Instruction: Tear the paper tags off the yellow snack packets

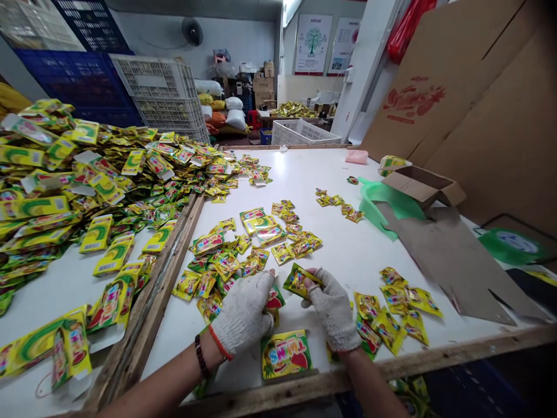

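Both of my hands wear white knit gloves with bare fingertips. In the pinch of my right hand (333, 307) is a small yellow-and-green candy packet (300, 281). My left hand (243, 310) is closed around a green packet with a red fruit print (274, 298), partly hidden by the glove. Below and between the hands, a yellow-green printed box (286, 355) lies flat near the table's front edge. Loose candy packets (226, 264) are heaped beyond my left hand, and another group (394, 307) lies right of my right hand. Flat boxes (262, 225) rest farther up the table.
A large pile of yellow boxes and packets (104, 180) fills the left side behind a wooden strip (167, 290). On the right are a green scoop (383, 200), an open carton (424, 183) and a cardboard sheet (452, 261). Stacked plastic crates (163, 87) stand behind.
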Action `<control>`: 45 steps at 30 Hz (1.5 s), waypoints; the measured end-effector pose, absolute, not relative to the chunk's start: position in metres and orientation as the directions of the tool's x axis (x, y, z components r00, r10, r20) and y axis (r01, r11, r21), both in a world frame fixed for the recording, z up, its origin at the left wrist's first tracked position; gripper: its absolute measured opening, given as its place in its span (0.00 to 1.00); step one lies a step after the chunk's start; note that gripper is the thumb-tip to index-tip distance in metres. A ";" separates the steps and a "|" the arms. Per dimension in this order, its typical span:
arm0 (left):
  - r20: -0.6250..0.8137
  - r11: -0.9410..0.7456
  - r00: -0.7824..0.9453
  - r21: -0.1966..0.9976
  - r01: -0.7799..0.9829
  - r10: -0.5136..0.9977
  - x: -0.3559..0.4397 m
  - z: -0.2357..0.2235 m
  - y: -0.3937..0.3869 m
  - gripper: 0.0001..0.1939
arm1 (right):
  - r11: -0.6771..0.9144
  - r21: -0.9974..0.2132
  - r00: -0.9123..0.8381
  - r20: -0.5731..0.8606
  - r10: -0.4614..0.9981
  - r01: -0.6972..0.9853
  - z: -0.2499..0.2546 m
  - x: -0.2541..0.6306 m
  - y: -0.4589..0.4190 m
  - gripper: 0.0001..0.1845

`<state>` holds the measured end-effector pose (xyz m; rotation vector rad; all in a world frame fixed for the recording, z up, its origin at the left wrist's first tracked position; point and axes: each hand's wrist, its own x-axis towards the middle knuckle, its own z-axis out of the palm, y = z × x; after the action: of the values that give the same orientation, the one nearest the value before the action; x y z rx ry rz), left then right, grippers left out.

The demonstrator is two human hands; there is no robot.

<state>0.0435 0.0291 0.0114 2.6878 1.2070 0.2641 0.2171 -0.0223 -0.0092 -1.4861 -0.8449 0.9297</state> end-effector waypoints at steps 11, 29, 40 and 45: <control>0.043 -0.757 0.759 0.125 0.641 0.650 0.046 0.030 0.021 0.32 | 0.114 -0.745 -0.090 0.073 0.993 0.657 0.026 0.231 -0.026 0.13; 0.107 -0.757 0.755 0.205 0.621 0.647 0.044 0.010 0.011 0.32 | -0.055 -0.808 0.283 0.140 0.949 0.586 0.013 0.203 -0.044 0.07; 0.025 -0.749 0.760 0.190 0.634 0.650 0.048 0.030 -0.003 0.31 | -0.248 -0.968 0.243 -0.230 0.942 0.046 0.014 0.203 -0.060 0.14; 0.043 -0.762 0.771 0.199 0.617 0.635 0.044 0.026 -0.002 0.34 | -0.271 -0.938 0.316 -0.195 0.929 0.217 0.014 0.209 -0.068 0.10</control>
<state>0.0437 -0.0022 0.0263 2.7914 0.9953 0.1609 0.2087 -0.0676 0.0136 -1.7040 -1.0417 1.0168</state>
